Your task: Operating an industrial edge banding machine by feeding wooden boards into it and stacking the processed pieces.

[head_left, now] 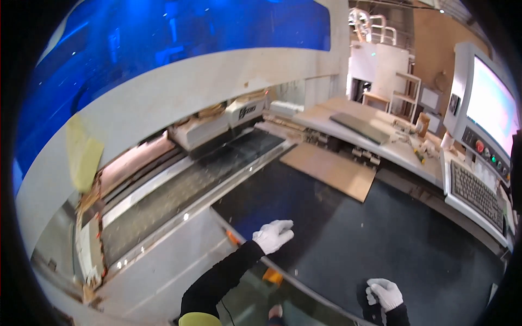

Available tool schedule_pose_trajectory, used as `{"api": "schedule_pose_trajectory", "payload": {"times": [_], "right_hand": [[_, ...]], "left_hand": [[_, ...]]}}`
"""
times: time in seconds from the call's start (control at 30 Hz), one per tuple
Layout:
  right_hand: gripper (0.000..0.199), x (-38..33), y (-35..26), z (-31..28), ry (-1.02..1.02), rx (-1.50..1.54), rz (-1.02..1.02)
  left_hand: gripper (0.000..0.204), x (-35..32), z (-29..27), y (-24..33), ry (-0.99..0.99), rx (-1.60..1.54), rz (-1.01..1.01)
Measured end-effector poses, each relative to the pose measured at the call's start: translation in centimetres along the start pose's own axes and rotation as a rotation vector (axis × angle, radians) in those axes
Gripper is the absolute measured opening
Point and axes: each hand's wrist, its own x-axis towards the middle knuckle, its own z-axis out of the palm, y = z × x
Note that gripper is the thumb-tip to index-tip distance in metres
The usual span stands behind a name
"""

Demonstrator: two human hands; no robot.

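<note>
My left hand (pixel 273 236) wears a white glove and hovers at or touches the left edge of a black tabletop (pixel 418 244). Its fingers stretch forward, thumb apart, and nothing shows between them. Nearer to me, my right hand (pixel 385 294), also gloved in white, is low over the same black surface with its fingers curled in. Whether anything is inside those fingers is hidden. Beyond both hands a flat light-brown board (pixel 329 168) lies at the far side of the black surface, touched by neither hand.
A large white machine (pixel 217 68) with a blue window stands on the left, its dark bed (pixel 174 187) below. At the far right are a bench (pixel 326 114) with a grey-brown panel (pixel 359 127), a keyboard (pixel 477 195) and a screen (pixel 492 100). Something orange (pixel 273 276) shows below the tabletop edge.
</note>
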Motion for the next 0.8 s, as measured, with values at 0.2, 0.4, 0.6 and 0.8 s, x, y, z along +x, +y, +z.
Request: {"api": "schedule_pose_trajectory", "payload": {"times": [0.2,0.4,0.6,0.8], "right_hand": [[0.056,17.7,-6.4,2.5,0.499,-0.735,-0.270],[0.066,35.0,-9.7,10.7,0.895,-0.822,-0.467],[0.056,32.1,-7.9,12.3,0.933,-1.049,-0.494],[0.054,19.8,-4.6,3.5,0.888,-1.050,-0.357]], "left_hand": [[0.067,22.9,-4.9,-8.2,0.184,0.431,-0.133],[0.068,36.3,-4.2,-13.5,0.398,0.418,-0.196],[0.067,35.6,-3.8,-13.5,0.305,0.448,-0.051],[0.052,23.1,0.1,-7.1,0.057,0.219,0.228]]}}
